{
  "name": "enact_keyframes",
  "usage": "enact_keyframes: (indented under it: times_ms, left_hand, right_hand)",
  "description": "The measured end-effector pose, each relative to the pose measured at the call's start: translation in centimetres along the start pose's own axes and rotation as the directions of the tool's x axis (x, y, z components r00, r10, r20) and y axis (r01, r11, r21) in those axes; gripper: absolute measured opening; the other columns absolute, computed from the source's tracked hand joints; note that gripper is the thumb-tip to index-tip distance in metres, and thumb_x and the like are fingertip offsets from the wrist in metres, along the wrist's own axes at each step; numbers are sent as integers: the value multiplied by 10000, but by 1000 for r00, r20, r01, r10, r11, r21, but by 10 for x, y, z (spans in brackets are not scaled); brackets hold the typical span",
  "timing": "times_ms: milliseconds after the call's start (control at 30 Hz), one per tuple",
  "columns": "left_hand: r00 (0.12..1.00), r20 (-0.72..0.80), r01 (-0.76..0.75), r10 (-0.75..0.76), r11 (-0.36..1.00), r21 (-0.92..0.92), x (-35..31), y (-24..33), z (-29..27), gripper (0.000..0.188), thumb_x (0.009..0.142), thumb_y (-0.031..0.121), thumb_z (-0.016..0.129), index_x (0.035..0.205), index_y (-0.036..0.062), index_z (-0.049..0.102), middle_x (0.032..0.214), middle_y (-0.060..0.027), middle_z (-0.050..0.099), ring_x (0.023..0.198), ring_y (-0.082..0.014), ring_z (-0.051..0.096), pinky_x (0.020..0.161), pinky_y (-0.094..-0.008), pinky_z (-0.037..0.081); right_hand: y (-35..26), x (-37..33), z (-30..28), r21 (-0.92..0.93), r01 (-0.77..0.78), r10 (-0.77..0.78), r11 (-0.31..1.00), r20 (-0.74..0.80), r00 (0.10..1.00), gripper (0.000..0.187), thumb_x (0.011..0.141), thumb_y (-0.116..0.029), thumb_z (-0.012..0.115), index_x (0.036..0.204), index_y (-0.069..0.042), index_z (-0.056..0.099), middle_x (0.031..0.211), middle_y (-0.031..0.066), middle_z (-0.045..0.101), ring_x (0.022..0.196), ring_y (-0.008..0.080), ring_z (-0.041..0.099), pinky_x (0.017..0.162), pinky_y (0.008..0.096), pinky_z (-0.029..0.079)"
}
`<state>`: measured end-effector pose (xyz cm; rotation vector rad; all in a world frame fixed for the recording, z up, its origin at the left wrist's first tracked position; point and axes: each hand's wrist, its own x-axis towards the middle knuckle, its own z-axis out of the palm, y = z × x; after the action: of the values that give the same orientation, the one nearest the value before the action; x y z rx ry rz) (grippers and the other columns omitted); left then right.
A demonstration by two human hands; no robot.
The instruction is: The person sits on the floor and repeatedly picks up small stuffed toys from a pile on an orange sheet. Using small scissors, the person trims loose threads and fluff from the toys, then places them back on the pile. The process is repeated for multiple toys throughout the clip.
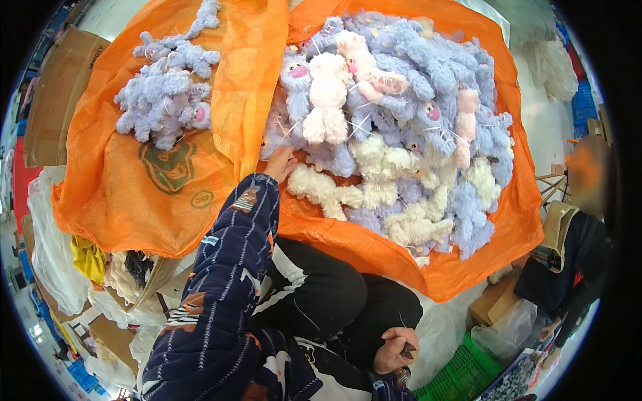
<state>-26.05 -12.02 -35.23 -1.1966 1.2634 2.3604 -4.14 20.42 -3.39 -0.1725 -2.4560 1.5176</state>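
Observation:
My left hand (281,164) reaches forward to the near left edge of a heap of plush toys. Its fingers are closed on a lavender plush toy (271,142) there, whose body is partly covered by others. Close by lie a pale pink plush toy (328,100) and a cream plush toy (324,190). Thin white strings cross several of the toys. My right hand (394,351) rests near my lap, closed around a small dark pointed thing (408,350); most of it is hidden in the fingers.
The heap lies on an orange woven sack (441,284). A smaller group of lavender plush toys (160,100) lies on the sack's left part. A cardboard box (60,100) stands far left, a green crate (458,371) near right. Another person (582,260) is at the right.

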Motion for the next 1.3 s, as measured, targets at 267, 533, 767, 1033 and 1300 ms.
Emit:
enact_keyframes:
  times_ms: [267, 533, 767, 1033, 1300]
  left_hand:
    - [939, 87, -342, 334, 932, 117, -165, 19, 18, 144, 882, 204, 575, 888, 70, 523, 648, 31, 468, 543, -49, 441, 504, -192, 390]
    - [588, 706, -804, 396, 387, 452, -381, 70, 44, 90, 786, 88, 644, 857, 56, 598, 708, -45, 571, 583, -107, 527, 543, -245, 416]
    - [220, 952, -957, 214, 237, 168, -436, 46, 25, 122, 749, 54, 659, 855, 70, 601, 662, -64, 539, 617, -196, 552, 570, -304, 435]
    - [795, 602, -275, 76, 930, 245, -432, -4, -6, 251, 859, 125, 621, 1061, 3, 538, 875, -10, 594, 752, -76, 560, 615, -226, 471]
    - [629, 701, -91, -336, 864, 495, -416, 16, 32, 395, 878, 254, 595, 1205, 54, 501, 1010, -24, 598, 837, -80, 560, 681, -209, 466]
  right_hand:
    - [-12, -1, 9, 50, -62, 57, 997, 100, 993, 75, 840, -38, 540, 833, 19, 589, 637, 104, 591, 545, 176, 558, 534, 259, 439]
    - [-37, 2, 9, -5, 184, -179, 983, 198, 964, 195, 781, 24, 614, 974, 5, 594, 939, 78, 567, 656, 107, 525, 569, 205, 416]
    - [-57, -18, -10, -169, 594, -401, 786, 593, 699, 372, 679, -67, 699, 1035, -98, 594, 944, 98, 534, 662, 227, 603, 567, 305, 494]
    - [-48, -44, -32, -209, 677, -388, 705, 685, 616, 327, 707, -55, 647, 1020, -76, 556, 932, 112, 533, 695, 264, 594, 570, 327, 489]
    - [-63, -40, -33, -94, 746, -540, 659, 631, 557, 272, 734, -42, 615, 999, -55, 551, 911, 105, 526, 654, 247, 590, 553, 305, 484]
